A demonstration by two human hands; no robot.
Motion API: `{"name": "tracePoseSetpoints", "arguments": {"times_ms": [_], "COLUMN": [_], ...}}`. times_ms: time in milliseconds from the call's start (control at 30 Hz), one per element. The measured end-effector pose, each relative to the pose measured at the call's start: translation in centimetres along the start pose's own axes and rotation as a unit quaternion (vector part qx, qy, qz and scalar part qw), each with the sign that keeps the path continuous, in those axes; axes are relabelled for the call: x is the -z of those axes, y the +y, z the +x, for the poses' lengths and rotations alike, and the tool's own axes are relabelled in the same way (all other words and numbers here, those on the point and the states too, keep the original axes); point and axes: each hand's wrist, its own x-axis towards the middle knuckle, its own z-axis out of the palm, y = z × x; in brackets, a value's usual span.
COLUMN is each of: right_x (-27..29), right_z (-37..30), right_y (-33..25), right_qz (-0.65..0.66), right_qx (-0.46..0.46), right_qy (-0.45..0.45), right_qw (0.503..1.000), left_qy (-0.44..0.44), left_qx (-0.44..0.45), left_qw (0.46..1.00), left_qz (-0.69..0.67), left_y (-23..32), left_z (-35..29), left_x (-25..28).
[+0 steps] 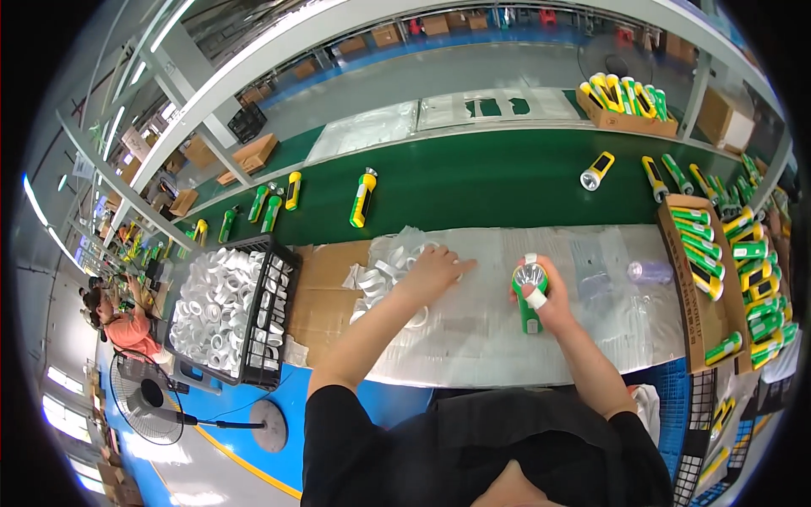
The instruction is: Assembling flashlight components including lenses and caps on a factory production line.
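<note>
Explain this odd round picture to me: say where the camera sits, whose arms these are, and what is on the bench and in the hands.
The camera is worn on a person's head and looks down, so the lens bends straight edges. The two forearms entering from below are that person's own. The right hand holds a green flashlight upright, lens up, in a closed grip. The left hand rests on a pile of white plastic rings lying on clear sheeting. To the left stands a black crate full of white rings. Beyond runs a green conveyor belt carrying more flashlights. A cardboard box of finished ones sits on the right.
</note>
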Motion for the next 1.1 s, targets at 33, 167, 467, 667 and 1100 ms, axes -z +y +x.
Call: {"name": "tracePoseSetpoints", "arguments": {"times_ms": [33,167,467,667,1100], "right_x": [0.0,0.1,0.1,0.2,2.2], "right_z": [0.0,0.3,1.7,0.9,1.5], "right_y": [-0.1,-0.1,1.0,0.8,-3.4], "right_qz": [-0.011,-0.016,-0.101,-0.064,-0.214], "right_qx": [0.011,0.032,0.107,0.081,0.246], "right_qy": [-0.009,-0.015,-0.012,-0.033,-0.1], "right_qw": [1.0,0.999,0.989,0.994,0.94], "left_qy": [0.024,0.164,0.355,0.318,0.232], "left_qx": [-0.018,0.039,-0.073,-0.091,-0.104], "left_qw": [0.999,0.902,0.845,0.872,0.9], "left_qz": [-0.019,-0.397,-0.393,-0.361,-0.354], "left_y": [-0.2,2.1,8.9,9.1,9.8], "left_z": [0.1,1.1,1.5,0.9,0.8], "left_x": [0.0,3.7,6.0,6.5,8.2]}}
